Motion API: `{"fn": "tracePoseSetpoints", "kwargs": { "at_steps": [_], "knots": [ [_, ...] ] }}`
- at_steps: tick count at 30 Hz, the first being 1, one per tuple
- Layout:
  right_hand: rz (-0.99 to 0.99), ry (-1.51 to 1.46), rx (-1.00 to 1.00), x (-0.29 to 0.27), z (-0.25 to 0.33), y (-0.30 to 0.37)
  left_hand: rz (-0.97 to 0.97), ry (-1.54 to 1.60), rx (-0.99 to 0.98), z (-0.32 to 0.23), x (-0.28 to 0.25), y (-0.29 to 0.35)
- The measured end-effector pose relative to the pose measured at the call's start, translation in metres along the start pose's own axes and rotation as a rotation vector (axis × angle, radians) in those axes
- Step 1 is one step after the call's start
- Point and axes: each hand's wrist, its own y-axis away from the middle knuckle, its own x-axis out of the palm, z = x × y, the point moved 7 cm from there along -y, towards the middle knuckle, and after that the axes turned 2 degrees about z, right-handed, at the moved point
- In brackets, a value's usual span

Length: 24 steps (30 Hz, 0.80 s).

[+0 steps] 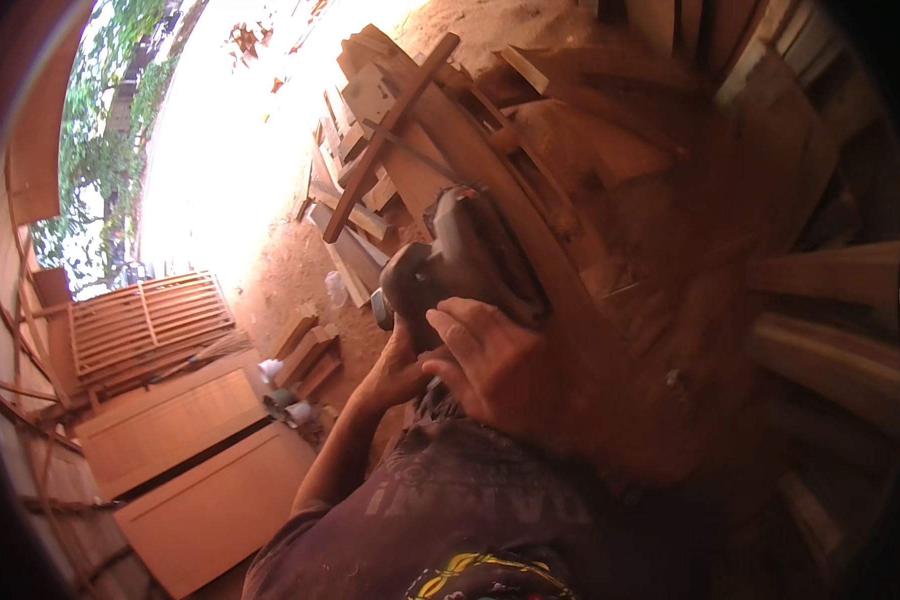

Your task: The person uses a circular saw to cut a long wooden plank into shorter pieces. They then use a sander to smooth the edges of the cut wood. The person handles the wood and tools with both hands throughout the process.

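A dark grey handheld power tool (pixel 470 255), with a bulky body and a rounded rear grip, sits tilted over a long wooden plank (pixel 440 140). It looks like a planer or belt sander; I cannot tell which. My left hand (pixel 402 355) is closed round its rear grip, fingers mostly hidden by the tool. Beside it, my right hand (pixel 490 360) lies at the back of the tool, fingers loosely bent and thumb apart, with nothing visible in it. Ahead, a narrow wooden strip (pixel 395 135) lies crosswise on the plank.
Wood offcuts (pixel 355 215) are piled left of the plank. Two wooden panels (pixel 210 500) and a slatted frame (pixel 150 325) stand at the left. More boards (pixel 830 360) project from the right. A small clear container (pixel 336 288) sits on the dirt floor (pixel 280 240).
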Motion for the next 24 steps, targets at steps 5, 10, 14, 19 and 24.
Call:
{"fn": "tracePoseSetpoints", "kwargs": {
  "at_steps": [5,10,14,19,24],
  "knots": [
    [-0.037,0.153,0.197,0.043,-0.010,0.013,0.346,-0.091,-0.005,-0.024,-0.018,-0.024],
    [0.054,0.203,0.436,0.058,-0.020,0.007,0.144,-0.104,0.088,-0.032,-0.102,-0.085],
    [0.001,0.262,0.612,0.064,-0.011,-0.009,-0.296,-0.248,0.220,0.008,-0.192,-0.189],
    [-0.222,0.291,0.639,0.076,-0.026,-0.003,-0.474,-0.456,0.035,0.034,-0.202,-0.298],
    [-0.293,0.331,0.651,0.078,-0.034,0.002,-0.375,-0.478,0.013,0.039,-0.181,-0.312]
  ]
}}
